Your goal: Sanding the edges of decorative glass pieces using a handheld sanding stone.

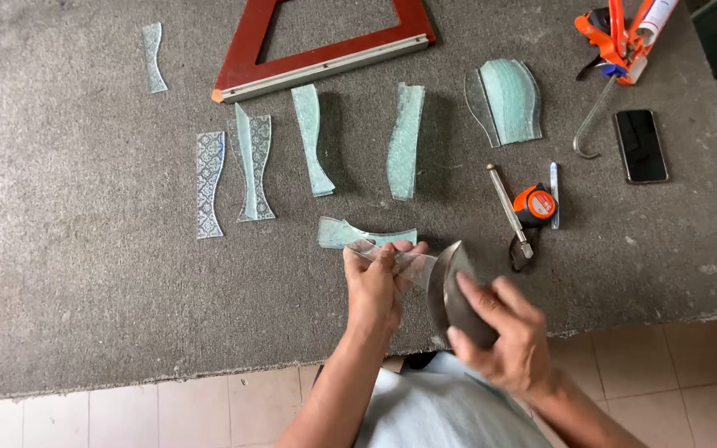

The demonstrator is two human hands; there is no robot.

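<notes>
On the grey carpeted worktop (85, 274), near its front edge, a curved glass strip (404, 264) is pinched by the left hand (373, 290) for steadying; a dark curved piece (451, 294) is gripped in the right hand (504, 336).

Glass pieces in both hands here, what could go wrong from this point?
1. Both hands are bare: the left hand pinches a clear glass strip and the right hand grips a curved glass piece, so raw edges could cut fingers.
2. The hands work at the table edge, over a tiled floor; a slip could drop and shatter a piece.
3. A patterned strip lies just beyond the left hand and could get knocked.
</notes>
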